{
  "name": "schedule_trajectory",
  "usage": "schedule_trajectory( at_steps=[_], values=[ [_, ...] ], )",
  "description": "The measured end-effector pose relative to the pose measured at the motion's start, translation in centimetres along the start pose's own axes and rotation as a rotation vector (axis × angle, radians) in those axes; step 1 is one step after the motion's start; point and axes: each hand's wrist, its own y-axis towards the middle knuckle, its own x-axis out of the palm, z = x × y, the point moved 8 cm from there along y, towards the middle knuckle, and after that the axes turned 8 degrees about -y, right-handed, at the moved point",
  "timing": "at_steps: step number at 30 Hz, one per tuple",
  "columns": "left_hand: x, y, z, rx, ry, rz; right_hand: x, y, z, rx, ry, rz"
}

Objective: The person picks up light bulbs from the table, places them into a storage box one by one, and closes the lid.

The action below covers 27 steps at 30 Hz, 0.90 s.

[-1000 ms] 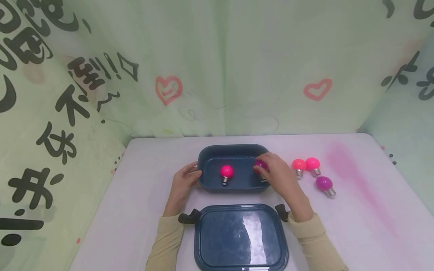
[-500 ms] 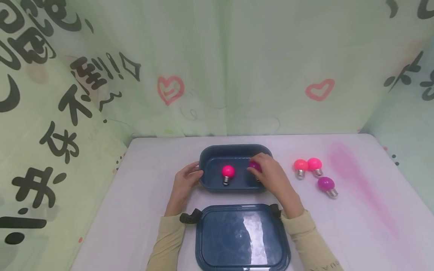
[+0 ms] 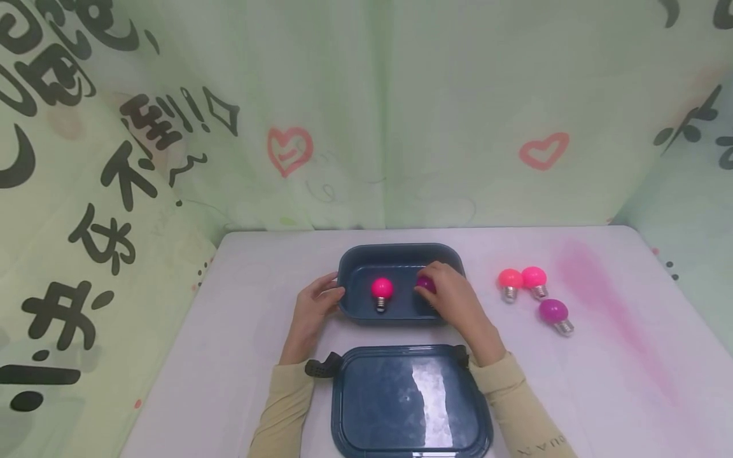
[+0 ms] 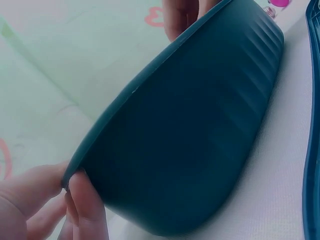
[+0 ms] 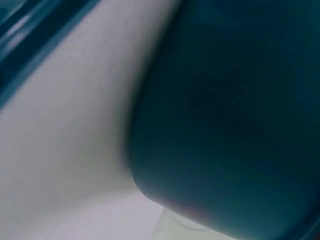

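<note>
White tabletop (image 3: 246, 280), blue lid (image 3: 389, 401) flat on its near side, blue container (image 3: 395, 256) toward the far edge! Left hand (image 3: 312, 308) pinches the container's left rim; right hand (image 3: 455, 296) reaches inside, thumb and fingers holding a purple bulb (image 3: 425, 284). A pink bulb (image 3: 382, 289) lies left of it, in the container. Toward the tabletop's far right corner: orange bulb (image 3: 509, 280), second pink bulb (image 3: 534, 278), second purple bulb (image 3: 553, 311).

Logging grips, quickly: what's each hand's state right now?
Left hand: closed, pinching a dark-blue rectangular plastic box.
Right hand: closed, holding a round purple bulb.
</note>
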Motion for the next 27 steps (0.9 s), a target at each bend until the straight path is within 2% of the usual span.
schedule_trajectory(
  at_steps=[11, 16, 27],
  values=[
    [0.02, 0.06, 0.0, 0.008, -0.029, -0.011, 0.95, 0.2, -0.23, -0.003, -0.028, -0.014],
    [-0.01, 0.07, 0.04, 0.013, -0.007, -0.011, 1.05, 0.28, -0.28, -0.006, -0.035, -0.018],
    [0.07, -0.05, 0.18, 0.008, 0.018, -0.005, 0.22, -0.03, -0.2, -0.032, -0.031, 0.026]
  ],
)
